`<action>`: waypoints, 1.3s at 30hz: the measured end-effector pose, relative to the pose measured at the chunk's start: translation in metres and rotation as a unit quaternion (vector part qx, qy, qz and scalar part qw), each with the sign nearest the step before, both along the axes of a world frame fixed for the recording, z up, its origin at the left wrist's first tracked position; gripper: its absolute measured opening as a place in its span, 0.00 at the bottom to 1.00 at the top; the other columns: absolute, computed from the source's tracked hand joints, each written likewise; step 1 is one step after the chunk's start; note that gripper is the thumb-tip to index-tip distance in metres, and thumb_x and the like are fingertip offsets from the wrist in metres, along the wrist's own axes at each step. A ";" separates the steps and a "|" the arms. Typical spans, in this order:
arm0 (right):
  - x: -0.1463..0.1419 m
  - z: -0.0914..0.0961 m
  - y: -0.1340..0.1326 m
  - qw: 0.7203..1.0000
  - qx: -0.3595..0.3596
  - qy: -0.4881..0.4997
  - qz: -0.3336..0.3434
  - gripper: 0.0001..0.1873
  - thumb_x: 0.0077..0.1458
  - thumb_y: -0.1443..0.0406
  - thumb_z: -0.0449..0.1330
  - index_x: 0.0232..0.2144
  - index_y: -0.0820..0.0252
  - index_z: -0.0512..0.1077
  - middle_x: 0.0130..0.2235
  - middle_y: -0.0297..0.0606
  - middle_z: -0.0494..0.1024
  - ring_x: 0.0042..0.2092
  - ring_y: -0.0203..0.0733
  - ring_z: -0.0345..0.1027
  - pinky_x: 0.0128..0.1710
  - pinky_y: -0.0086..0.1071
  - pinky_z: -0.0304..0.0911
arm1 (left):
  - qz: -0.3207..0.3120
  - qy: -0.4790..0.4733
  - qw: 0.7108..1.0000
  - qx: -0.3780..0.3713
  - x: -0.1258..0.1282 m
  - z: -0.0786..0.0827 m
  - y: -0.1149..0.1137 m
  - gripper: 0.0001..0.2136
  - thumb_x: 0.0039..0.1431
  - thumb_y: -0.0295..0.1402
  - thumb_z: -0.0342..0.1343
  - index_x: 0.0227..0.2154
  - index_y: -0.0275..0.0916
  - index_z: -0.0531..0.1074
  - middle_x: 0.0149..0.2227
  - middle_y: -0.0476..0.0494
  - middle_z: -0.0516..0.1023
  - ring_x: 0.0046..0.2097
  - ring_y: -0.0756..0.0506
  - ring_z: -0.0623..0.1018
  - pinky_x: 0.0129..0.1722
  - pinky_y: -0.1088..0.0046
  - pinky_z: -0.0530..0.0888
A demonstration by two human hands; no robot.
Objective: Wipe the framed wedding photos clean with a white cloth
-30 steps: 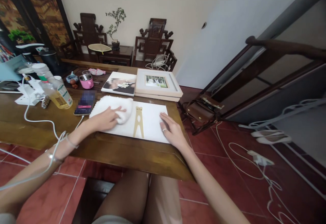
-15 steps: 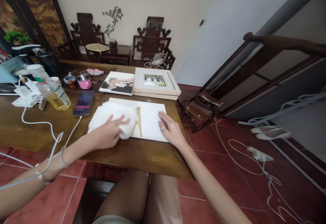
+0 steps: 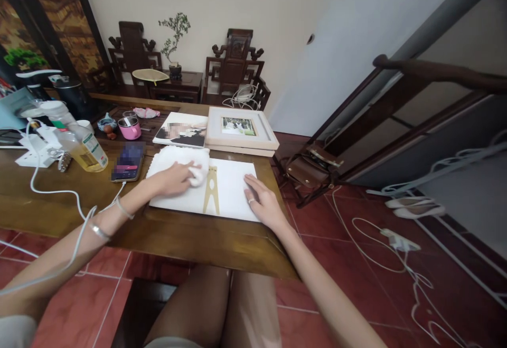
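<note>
A flat white panel lies at the front of the wooden table, with a gold A-shaped piece down its middle. Over the panel's upper left part spreads a fluffy white cloth. My left hand presses on this cloth, a fold of it bunched at the fingers. Flat on the panel's right edge rests my right hand, its fingers stretched out and a ring on one of them.
Behind the panel lie a photo print and a white picture frame. Leftward are a charging phone, a bottle of yellow liquid, a pink cup and a white power strip. Cables trail over the table and floor.
My left hand has moved the cloth up and away from me, uncovering the panel's lower left part and more of the gold piece. My right hand stays at the right edge.
</note>
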State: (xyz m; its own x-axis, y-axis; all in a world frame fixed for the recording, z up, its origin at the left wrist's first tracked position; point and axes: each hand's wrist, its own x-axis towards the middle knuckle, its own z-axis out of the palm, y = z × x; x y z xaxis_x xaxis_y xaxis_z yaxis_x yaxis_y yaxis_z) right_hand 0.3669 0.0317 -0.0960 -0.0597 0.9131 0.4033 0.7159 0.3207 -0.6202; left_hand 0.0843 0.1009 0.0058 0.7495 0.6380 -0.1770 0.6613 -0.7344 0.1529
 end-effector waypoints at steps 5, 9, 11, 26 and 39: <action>0.000 0.000 0.000 1.000 0.002 0.007 0.001 0.23 0.59 0.62 0.52 0.55 0.61 0.70 0.59 0.48 0.70 0.63 0.51 0.59 0.64 0.51 0.53 | 0.009 -0.071 0.997 0.029 0.028 0.007 0.027 0.14 0.60 0.24 0.41 0.32 0.31 0.74 0.41 0.36 0.80 0.45 0.42 0.77 0.50 0.69 0.70; 0.001 -0.001 0.000 1.000 -0.002 0.006 0.002 0.23 0.59 0.63 0.52 0.55 0.61 0.70 0.59 0.47 0.70 0.63 0.51 0.59 0.64 0.51 0.53 | 0.016 -0.083 0.996 0.023 0.057 0.003 0.031 0.16 0.60 0.25 0.40 0.36 0.32 0.75 0.44 0.38 0.79 0.46 0.42 0.77 0.50 0.69 0.70; 0.001 -0.001 0.000 1.000 -0.001 0.005 0.002 0.22 0.59 0.62 0.52 0.55 0.61 0.70 0.59 0.47 0.70 0.63 0.51 0.60 0.64 0.51 0.53 | 0.036 -0.066 0.997 0.010 0.072 -0.001 0.027 0.15 0.58 0.23 0.42 0.36 0.32 0.75 0.46 0.36 0.78 0.49 0.39 0.76 0.53 0.62 0.70; 0.000 0.000 0.001 1.000 0.002 -0.005 0.002 0.24 0.58 0.65 0.50 0.55 0.63 0.70 0.59 0.47 0.70 0.63 0.50 0.59 0.65 0.49 0.53 | -0.118 -0.002 0.989 0.084 0.065 -0.011 -0.114 0.14 0.56 0.26 0.49 0.39 0.36 0.79 0.63 0.33 0.62 0.66 0.28 0.56 0.57 0.37 0.61; 0.000 -0.001 0.002 1.000 0.003 -0.007 -0.003 0.23 0.59 0.63 0.51 0.54 0.64 0.70 0.59 0.49 0.70 0.63 0.51 0.60 0.64 0.51 0.53 | -0.021 -0.017 0.996 0.089 0.106 -0.022 0.015 0.16 0.61 0.24 0.44 0.46 0.34 0.73 0.65 0.34 0.60 0.67 0.36 0.55 0.59 0.38 0.58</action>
